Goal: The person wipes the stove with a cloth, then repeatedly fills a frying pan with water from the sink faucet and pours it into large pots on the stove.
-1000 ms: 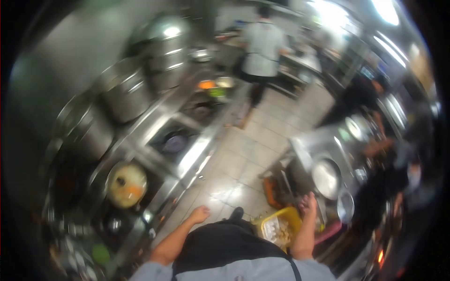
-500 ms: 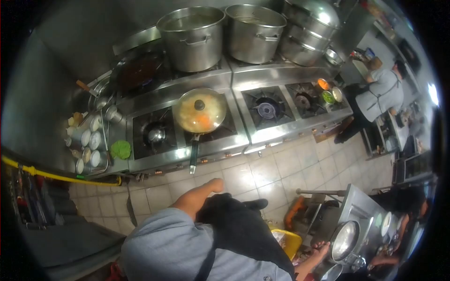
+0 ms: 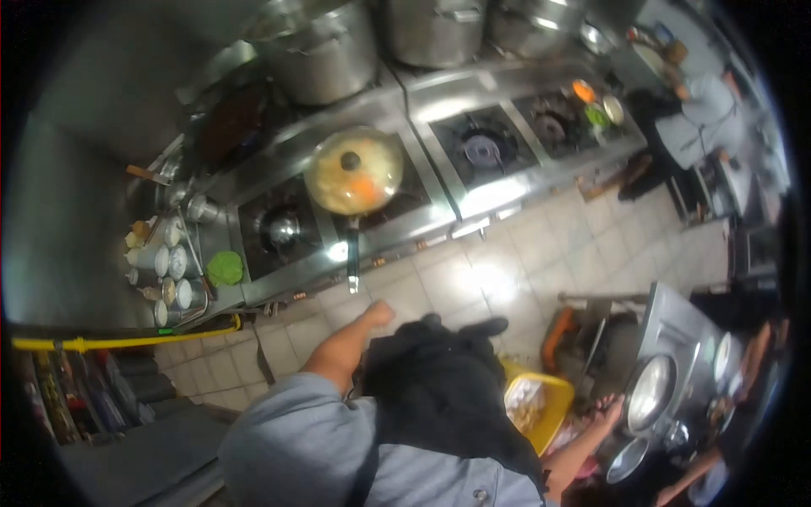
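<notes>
My left hand (image 3: 379, 315) is curled into a loose fist over the tiled floor, with nothing seen in it. Just beyond it, a handle points my way from a lidded frying pan (image 3: 321, 173) on the stove; orange and pale food shows through the glass lid (image 3: 382, 160). Off to the right, my right hand (image 3: 606, 412) is closed around the handle of another frying pan (image 3: 650, 393), which has a shiny, pale inside and is at the edge of a metal worktable (image 3: 676, 313).
Large stockpots (image 3: 325, 68) line the stove's back. Metal containers (image 3: 152, 258) and a green leafy vegetable (image 3: 225, 269) sit at left. A yellow bin (image 3: 553, 414) stands beside my right arm. One co-worker (image 3: 701, 122) is at the far right; another person's arms (image 3: 752, 363) reach over the worktable.
The view has turned and tilted down, so the stockpots sit higher and more of the yellow bin shows. My right hand keeps hold of the frying pan handle; my left hand stays curled.
</notes>
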Motion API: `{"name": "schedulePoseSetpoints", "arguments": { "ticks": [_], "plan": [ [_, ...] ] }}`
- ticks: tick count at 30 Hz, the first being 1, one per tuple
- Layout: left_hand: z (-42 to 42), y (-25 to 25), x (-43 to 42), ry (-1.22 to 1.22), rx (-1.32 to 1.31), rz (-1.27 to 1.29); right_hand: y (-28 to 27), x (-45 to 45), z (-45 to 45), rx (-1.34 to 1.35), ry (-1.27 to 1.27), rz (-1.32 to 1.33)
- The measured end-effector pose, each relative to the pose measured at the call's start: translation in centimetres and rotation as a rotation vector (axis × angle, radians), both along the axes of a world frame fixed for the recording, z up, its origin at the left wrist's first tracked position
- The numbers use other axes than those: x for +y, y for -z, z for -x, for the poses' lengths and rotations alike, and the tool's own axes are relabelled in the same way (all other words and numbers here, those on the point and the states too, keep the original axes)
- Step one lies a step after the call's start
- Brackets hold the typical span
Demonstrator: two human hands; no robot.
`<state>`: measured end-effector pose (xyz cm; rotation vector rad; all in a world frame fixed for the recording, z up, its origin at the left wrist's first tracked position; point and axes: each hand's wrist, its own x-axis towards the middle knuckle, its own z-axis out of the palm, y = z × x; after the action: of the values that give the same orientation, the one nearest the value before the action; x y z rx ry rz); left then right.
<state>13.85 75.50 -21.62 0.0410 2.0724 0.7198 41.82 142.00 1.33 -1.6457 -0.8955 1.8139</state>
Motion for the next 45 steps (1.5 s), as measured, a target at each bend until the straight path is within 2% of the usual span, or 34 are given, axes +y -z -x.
{"name": "schedulePoseSetpoints", "arguments": {
  "ticks": [1, 4, 5, 6, 7, 8, 9, 10, 11, 12, 13, 14, 16, 19, 22, 28, 30, 35, 41, 43, 45],
  "plan": [
    [1.5, -1.9, 1.6, -0.230, -0.078, -0.006, 0.5, 0.5, -0.7, -0.003, -0.047, -0.018],
    [4.5, -2.8, 6.1, -0.621, -0.092, -0.243, 1.1, 1.7, -2.6, 0.048, -0.134, 0.001],
    [5.9, -2.7, 7.7, -0.771, -0.101, -0.314, 1.2, 2.2, -3.4, 0.043, -0.089, 0.043],
    [7.6, -2.0, 9.1, -0.886, -0.137, -0.385, -0.9, -0.1, -1.0, -0.094, -0.002, -0.076],
    [8.9, -0.8, 9.7, -0.992, -0.174, -0.440, -0.9, -0.4, -0.5, -0.112, 0.024, -0.099],
    [9.8, 1.0, 10.2, -1.127, -0.237, -0.549, 0.8, 1.7, -3.0, 0.053, -0.050, -0.017],
    [11.0, 3.3, 10.6, -1.255, -0.305, -0.656, -1.8, -0.7, -0.4, -0.060, -0.027, -0.045],
    [12.0, 3.9, 11.7, -1.441, -0.286, -0.715, 0.4, 1.5, -3.4, 0.190, -0.076, 0.059],
    [13.2, 3.9, 13.1, -1.626, -0.256, -0.777, -0.2, 1.0, -2.9, 0.231, -0.107, 0.076],
    [14.3, 4.7, 13.5, -1.768, -0.289, -0.841, -0.9, 0.4, -2.2, 0.042, 0.043, 0.005],
    [15.1, 5.7, 13.9, -1.914, -0.315, -0.913, -0.3, 1.0, -3.6, 0.103, 0.028, 0.069],
    [15.7, 6.7, 14.2, -1.901, -0.327, -0.871, -0.5, 0.7, -3.4, 0.095, 0.058, 0.034],
    [16.9, 8.2, 14.4, -2.018, -0.319, -1.150, -0.9, 0.0, -2.9, 0.105, 0.028, 0.048],
    [17.9, 10.6, 14.0, -2.087, -0.348, -1.241, -1.7, -1.0, -1.5, -0.016, 0.106, 0.005],
    [18.0, 11.8, 14.5, -2.109, -0.222, -1.159, -2.0, -1.3, -1.2, 0.010, 0.048, 0.025],
    [17.7, 11.4, 14.4, -2.040, -0.213, -1.143, -1.6, -1.6, -1.2, -0.045, 0.133, 0.024],
    [17.7, 10.7, 14.6, -2.033, -0.198, -1.131, -1.2, -1.2, -2.4, 0.071, 0.050, 0.071],
    [17.6, 9.9, 15.0, -1.981, -0.125, -1.100, -0.5, -0.7, -3.5, 0.109, 0.041, 0.066],
    [17.0, 10.6, 14.1, -1.964, -0.235, -1.182, -0.4, -0.8, -3.6, 0.095, 0.044, 0.026],
    [16.3, 10.0, 13.9, -2.056, -0.346, -1.141, -0.3, -0.5, -3.6, 0.071, 0.012, 0.007],
    [14.4, 9.5, 12.8, -1.979, -0.528, -1.151, -0.4, -0.7, -3.0, 0.056, 0.036, 0.006]
  ]
}}
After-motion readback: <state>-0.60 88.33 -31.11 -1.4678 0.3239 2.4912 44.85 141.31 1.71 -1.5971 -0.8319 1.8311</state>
